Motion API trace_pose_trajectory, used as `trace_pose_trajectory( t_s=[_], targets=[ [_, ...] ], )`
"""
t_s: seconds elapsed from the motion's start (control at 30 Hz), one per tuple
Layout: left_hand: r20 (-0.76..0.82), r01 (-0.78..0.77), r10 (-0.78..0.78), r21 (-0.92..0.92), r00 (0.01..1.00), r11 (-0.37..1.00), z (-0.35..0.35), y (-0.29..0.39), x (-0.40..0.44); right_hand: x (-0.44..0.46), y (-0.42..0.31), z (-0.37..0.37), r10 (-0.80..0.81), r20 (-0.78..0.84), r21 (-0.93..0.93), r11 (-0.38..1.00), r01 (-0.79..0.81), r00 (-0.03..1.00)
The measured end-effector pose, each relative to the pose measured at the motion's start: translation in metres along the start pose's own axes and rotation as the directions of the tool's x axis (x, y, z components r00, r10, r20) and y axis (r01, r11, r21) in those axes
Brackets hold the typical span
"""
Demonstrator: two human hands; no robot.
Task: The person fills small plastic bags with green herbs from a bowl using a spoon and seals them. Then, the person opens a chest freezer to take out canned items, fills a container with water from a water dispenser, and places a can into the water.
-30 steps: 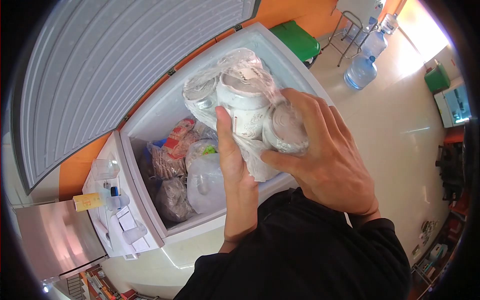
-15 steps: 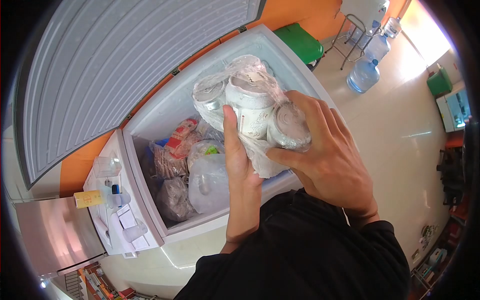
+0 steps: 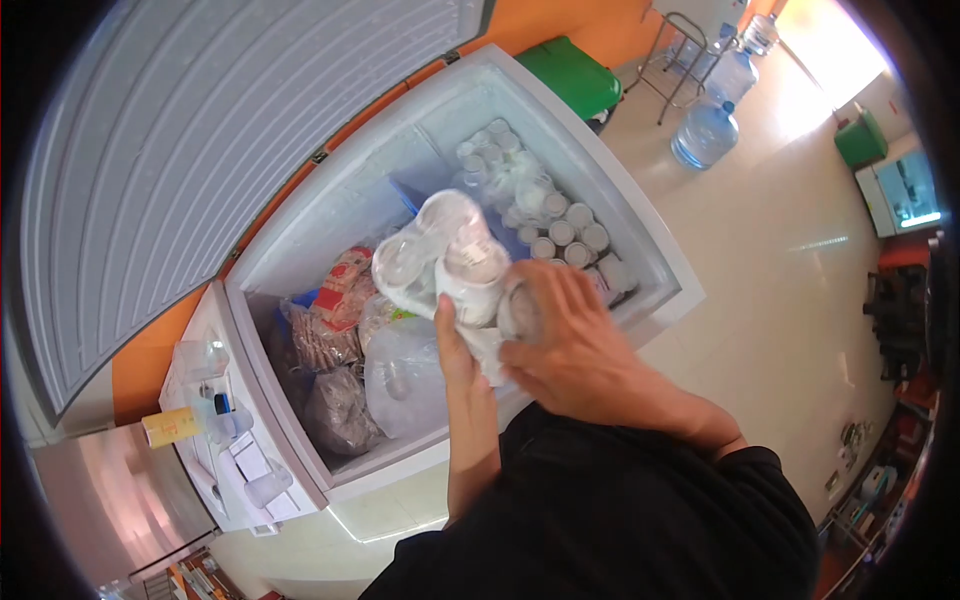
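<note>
Over the open chest frzr [image 3: 684, 280], 1 plastic-wrapped can pack [image 3: 470, 287] is up in both hands, approx 4 cans showing, blurry. L hand [image 3: 468, 372] clasps it from below, thumb up the side; R hand [image 3: 568, 342] curls round the rt-hand can. Prob. status: lid [image 3: 250, 120] up, pack clear of the load, not unwrapped or set down. Under it, lots of loose cans [image 3: 563, 233], uncountable; 1 big whitish bag [image 3: 408, 392]. Beyond: 1 green bin [image 3: 572, 76], 3 water jugs [image 3: 706, 136].

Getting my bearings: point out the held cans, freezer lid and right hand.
Held cans [image 3: 472, 268]: head view, middle can's end.
Freezer lid [image 3: 215, 160]: head view, ribbed inner face.
Right hand [image 3: 578, 348]: head view, back of the hand.
</note>
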State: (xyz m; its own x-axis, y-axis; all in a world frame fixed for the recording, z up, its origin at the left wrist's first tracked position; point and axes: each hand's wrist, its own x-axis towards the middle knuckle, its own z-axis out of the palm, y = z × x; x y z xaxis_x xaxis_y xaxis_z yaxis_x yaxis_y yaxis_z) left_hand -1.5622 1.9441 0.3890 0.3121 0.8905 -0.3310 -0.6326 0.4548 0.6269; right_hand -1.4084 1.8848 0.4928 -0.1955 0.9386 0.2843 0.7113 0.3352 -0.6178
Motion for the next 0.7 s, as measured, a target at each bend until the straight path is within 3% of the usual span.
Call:
trace_pose_trajectory(
  t_s=[0.1, 0.2, 0.23, 0.5, 0.7],
  targets=[
    [-0.045, 0.086, -0.086, -0.005, 0.995, 0.996, -0.046, -0.014, 0.004, -0.004, 0.007, 0.052, 0.052, -0.031, 0.047, 0.998, -0.050, 0.998],
    [-0.058, 0.030, -0.035, -0.090, 0.998, 0.996, -0.079, -0.029, 0.013, 0.000, 0.019, 0.086, 0.068, -0.023, 0.050, 0.996, -0.067, 0.997],
    [-0.129, 0.026, -0.038, -0.089, 0.991, 0.996, -0.077, -0.031, 0.013, 0.003, 0.025, 0.094, 0.075, -0.009, 0.052, 0.996, -0.074, 0.997],
    [-0.097, -0.003, -0.027, -0.300, 0.995, 0.954, -0.143, -0.071, 0.074, 0.045, 0.074, 0.121, 0.118, 0.222, 0.037, 0.991, -0.129, 0.968],
    [-0.083, 0.094, -0.129, -0.341, 0.988, 0.936, -0.172, -0.101, 0.102, 0.038, 0.103, 0.147, 0.146, 0.228, -0.011, 0.989, -0.147, 0.963]
  ],
)
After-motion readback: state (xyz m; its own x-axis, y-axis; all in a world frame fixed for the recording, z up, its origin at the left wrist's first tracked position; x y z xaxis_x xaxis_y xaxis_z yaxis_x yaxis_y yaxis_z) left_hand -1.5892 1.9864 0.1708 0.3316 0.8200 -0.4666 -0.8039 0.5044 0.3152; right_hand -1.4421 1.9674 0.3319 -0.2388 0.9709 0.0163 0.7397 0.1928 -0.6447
